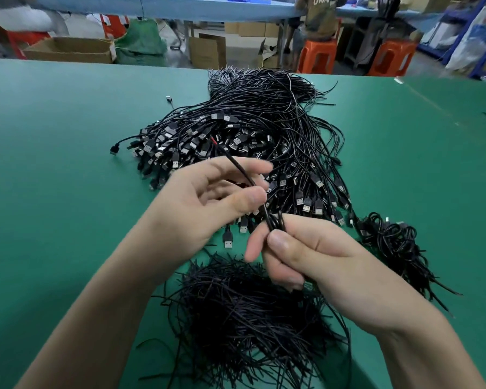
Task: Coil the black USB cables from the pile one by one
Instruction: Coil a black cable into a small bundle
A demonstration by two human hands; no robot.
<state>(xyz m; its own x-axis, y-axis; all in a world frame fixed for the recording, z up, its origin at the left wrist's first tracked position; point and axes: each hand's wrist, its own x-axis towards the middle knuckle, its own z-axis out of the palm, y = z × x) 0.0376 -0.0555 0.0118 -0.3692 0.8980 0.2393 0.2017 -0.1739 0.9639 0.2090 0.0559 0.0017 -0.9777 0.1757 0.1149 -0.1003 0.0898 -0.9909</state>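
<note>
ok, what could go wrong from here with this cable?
1. The loops are held only by the pinch of the right hand; if it slackens, the cable could spring open.
2. The free end in the left hand hovers over the pile; it may snag a plug.
3. Loose strands lie right below; a dropped coil could tangle there.

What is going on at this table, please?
A person is coiling one black cable above the green table. The right hand grips the wound loops while the left hand pinches the loose end. The big pile of USB cables lies behind the hands, coiled cables sit at the right, and a heap of thin black strands lies nearest the person.
</note>
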